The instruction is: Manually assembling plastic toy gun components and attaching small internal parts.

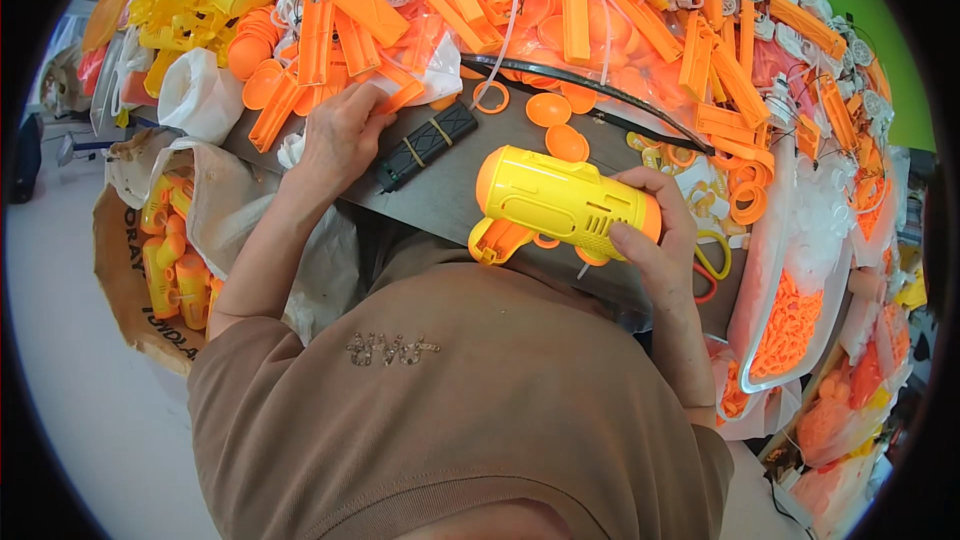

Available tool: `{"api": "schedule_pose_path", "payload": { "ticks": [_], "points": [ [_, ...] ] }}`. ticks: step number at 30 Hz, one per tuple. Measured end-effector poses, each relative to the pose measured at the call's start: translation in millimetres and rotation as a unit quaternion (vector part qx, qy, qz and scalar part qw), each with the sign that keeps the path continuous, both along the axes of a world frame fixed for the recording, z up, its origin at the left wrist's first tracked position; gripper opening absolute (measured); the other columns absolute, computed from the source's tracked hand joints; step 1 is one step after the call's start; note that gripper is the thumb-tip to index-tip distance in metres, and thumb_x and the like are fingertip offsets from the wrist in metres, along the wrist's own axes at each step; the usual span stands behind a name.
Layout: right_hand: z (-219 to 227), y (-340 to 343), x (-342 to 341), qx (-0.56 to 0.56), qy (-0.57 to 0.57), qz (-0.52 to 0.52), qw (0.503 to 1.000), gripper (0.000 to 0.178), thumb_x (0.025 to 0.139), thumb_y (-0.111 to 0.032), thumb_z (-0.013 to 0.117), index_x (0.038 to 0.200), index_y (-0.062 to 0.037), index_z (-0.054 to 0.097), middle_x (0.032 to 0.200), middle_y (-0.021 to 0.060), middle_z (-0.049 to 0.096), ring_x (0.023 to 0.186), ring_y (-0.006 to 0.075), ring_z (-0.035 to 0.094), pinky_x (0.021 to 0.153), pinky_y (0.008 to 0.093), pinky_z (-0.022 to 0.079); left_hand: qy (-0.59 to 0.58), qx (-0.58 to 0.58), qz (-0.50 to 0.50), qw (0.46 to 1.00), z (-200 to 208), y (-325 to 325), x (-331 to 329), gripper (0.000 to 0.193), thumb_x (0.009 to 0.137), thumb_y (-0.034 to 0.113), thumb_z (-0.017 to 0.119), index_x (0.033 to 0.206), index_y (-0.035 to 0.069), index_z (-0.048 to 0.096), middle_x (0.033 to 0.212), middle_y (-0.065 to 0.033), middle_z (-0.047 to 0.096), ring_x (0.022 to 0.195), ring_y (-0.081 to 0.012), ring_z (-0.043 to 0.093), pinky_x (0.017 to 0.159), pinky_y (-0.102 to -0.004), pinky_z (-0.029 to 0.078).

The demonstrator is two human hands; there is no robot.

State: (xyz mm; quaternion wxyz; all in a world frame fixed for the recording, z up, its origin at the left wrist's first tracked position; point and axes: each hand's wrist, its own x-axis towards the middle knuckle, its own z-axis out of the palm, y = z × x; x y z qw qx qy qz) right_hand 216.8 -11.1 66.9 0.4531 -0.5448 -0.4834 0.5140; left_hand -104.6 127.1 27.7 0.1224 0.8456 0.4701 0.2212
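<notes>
Reading twelve o'clock as straight away from your body, your right hand (668,238) holds the yellow housing (570,202), fingers and thumb wrapped round its orange-capped end at about four o'clock; the housing lies over the near edge of the grey table (440,198), with its long axis running from between nine and ten o'clock to between three and four, so its other capped end points away from the grip and toward your left side; an orange flap (503,236) hangs out from its underside at about eight o'clock from the housing's middle; orange discs (567,143) lie just beyond it at twelve. Your left hand (345,135) is well apart from the housing, which sits between three and four o'clock from it; its fingers are bent and close together at an orange piece (405,90) on the edge of the heap, at about one o'clock, though you cannot tell from here whether they pinch that piece or only touch it; the black block (430,147) with tan bands lies near that same hand at three o'clock, its long axis running from two to eight; it rests between your two hands, nearer the left, while the housing is entirely in the right hand's keeping.
</notes>
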Motion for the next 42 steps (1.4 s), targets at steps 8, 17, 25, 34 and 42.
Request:
{"api": "schedule_pose_path", "payload": {
  "ticks": [8, 17, 25, 34, 42],
  "points": [
    [29.3, 33.4, -8.3, 0.073, -0.06, 0.078, 0.993, 0.056, 0.069, -0.021, 0.064, 0.119, -0.0004, 0.051, 0.104, 0.0092, 0.054, 0.098, 0.0179, 0.053, 0.085, 0.0297, 0.041, -0.294, -0.313, -0.048, 0.902, 42.3, -21.3, 62.7, 0.016, 0.076, 0.001, 0.07, 0.087, 0.0, 0.059, 0.079, -0.0017, 0.061, 0.069, -0.0065, 0.057, 0.062, -0.0223, 0.047],
    [23.2, 43.3, -7.8, 0.142, -0.134, 0.131, 0.972, 0.059, 0.07, -0.02, 0.067, 0.124, -0.0021, 0.05, 0.11, 0.0131, 0.055, 0.101, 0.0215, 0.054, 0.087, 0.0321, 0.042, -0.379, -0.471, -0.16, 0.78, 32.7, -12.0, 94.4, 0.017, 0.078, -0.004, 0.066, 0.092, -0.002, 0.057, 0.082, -0.0034, 0.062, 0.074, -0.0068, 0.059, 0.065, -0.0197, 0.048],
    [16.0, 40.2, -4.1, 0.165, -0.116, 0.099, 0.975, 0.064, 0.069, -0.022, 0.071, 0.124, 0.0006, 0.046, 0.117, 0.0106, 0.051, 0.089, 0.0147, 0.053, 0.08, 0.027, 0.042, -0.408, -0.519, -0.161, 0.734, 31.9, -11.2, 105.9, 0.019, 0.076, -0.005, 0.065, 0.093, -0.003, 0.058, 0.085, -0.0043, 0.061, 0.077, -0.0097, 0.06, 0.069, -0.0215, 0.048],
    [19.0, 38.5, -3.9, 0.182, -0.123, 0.096, 0.971, 0.056, 0.069, -0.021, 0.071, 0.117, -0.0012, 0.049, 0.089, 0.0071, 0.056, 0.077, 0.0136, 0.053, 0.069, 0.0261, 0.043, -0.385, -0.553, -0.17, 0.719, 28.7, -7.9, 105.9, 0.018, 0.075, -0.004, 0.066, 0.092, -0.003, 0.06, 0.086, -0.0043, 0.061, 0.079, -0.0101, 0.061, 0.071, -0.0218, 0.048],
    [22.5, 37.2, 9.6, 0.116, -0.13, 0.101, 0.98, 0.039, 0.071, -0.022, 0.068, 0.101, -0.0023, 0.054, 0.086, 0.0055, 0.054, 0.075, 0.0126, 0.051, 0.068, 0.0245, 0.041, -0.348, -0.515, -0.197, 0.758, 31.7, -9.5, 125.7, 0.016, 0.081, -0.002, 0.063, 0.096, -0.002, 0.058, 0.087, -0.0036, 0.062, 0.078, -0.008, 0.059, 0.07, -0.0214, 0.049]
  ]
}}
